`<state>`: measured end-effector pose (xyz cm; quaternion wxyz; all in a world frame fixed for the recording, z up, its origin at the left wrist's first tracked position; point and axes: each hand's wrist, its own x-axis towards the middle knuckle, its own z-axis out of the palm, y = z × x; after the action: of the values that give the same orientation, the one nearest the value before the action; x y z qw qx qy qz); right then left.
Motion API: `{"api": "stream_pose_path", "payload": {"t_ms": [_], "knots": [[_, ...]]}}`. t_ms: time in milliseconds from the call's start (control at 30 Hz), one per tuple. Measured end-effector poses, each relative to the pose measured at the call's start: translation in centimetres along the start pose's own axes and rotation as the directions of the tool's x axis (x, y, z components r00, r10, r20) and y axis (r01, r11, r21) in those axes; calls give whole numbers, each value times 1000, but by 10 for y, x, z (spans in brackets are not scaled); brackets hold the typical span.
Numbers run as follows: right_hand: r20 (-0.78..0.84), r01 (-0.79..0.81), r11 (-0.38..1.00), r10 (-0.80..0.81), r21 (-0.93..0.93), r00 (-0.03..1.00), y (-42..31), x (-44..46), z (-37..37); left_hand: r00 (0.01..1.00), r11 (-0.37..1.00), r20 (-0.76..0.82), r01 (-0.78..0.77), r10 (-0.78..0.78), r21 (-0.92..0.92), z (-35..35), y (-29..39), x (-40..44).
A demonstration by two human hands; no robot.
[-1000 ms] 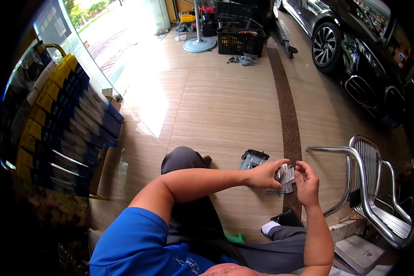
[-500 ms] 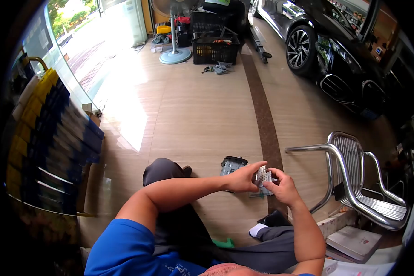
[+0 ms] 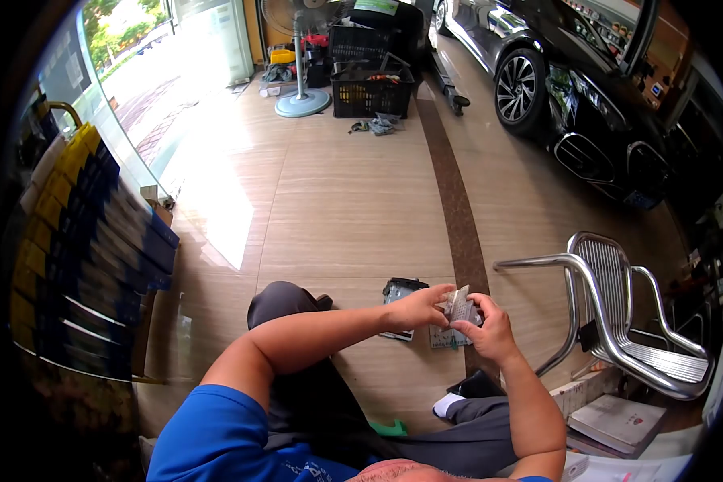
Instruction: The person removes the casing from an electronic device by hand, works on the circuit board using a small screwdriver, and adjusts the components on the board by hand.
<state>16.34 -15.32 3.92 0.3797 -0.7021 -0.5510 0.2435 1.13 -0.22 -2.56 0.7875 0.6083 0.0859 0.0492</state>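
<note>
Between my two hands is a small silvery perforated metal part, held up over the floor. My left hand pinches its left edge with thumb and fingers. On the right side my right hand grips it, thumb below and fingers curled above. Beneath them a flat metal panel lies on the floor, partly hidden by my hands; something small and green shows on it. Just behind my left hand sits a grey metal unit with a black front, also partly covered.
A chrome chair stands to my right, near a book. A black car is at the back right. Black crates and a standing fan are at the back. A rack of blue and yellow boxes is left.
The metal part has been tilted, its perforated face now turned differently between my hands. My left fingers have closed in a little. The whole view has shifted slightly.
</note>
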Motion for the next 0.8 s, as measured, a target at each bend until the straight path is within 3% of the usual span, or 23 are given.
{"api": "stream_pose_path", "payload": {"t_ms": [33,67,133,400,800], "knots": [[1,0,1000,0,0,1000,0,0,1,998,981,11,69,-68,-180,0,7,-2],[-17,21,1000,-21,-8,1000,1,0,2,998,981,10,69,-69,-181,1,11,-3],[-33,42,999,-43,-15,999,1,-1,4,975,931,-21,207,-223,-301,2,16,-5],[-47,252,944,-267,-214,962,-4,-2,9,970,928,-20,226,-243,-297,2,16,-6],[-48,346,894,-374,-283,926,-7,-4,16,970,931,-93,187,-226,-313,6,23,-9]]}}
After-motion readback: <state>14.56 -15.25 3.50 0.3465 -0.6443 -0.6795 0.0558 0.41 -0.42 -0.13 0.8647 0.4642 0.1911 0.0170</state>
